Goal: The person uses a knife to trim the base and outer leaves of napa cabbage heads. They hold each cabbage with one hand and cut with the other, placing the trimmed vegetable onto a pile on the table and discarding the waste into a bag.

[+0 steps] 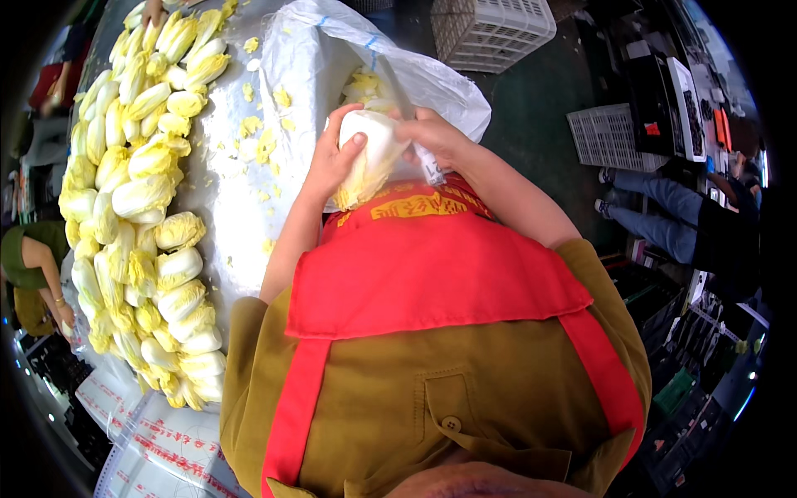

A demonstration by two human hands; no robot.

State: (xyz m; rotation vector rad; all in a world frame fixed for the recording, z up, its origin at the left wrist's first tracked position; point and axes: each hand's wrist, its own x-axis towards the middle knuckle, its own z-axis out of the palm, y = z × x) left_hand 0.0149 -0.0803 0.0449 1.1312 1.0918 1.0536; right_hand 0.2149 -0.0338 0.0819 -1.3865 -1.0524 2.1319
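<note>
My left hand [336, 152] grips a napa cabbage [370, 149], its white base up and its yellow leaf end down, close to my red apron. A knife [398, 87] is in my right hand [436, 137], its blade pointing up and away from me, its pale handle partly showing below the fingers. The fingers of that hand are beside the cabbage's base. Just beyond both hands a large white woven plastic bag [299, 81] gapes, with yellow leaf trimmings [367, 87] inside.
Many napa cabbages [149, 193] lie piled along a metal table [230, 187] at left, with loose leaf scraps. Another person's hand [153, 12] touches the pile's far end. White plastic crates [492, 31] stand on the floor at right, where a person in jeans [654, 205] stands.
</note>
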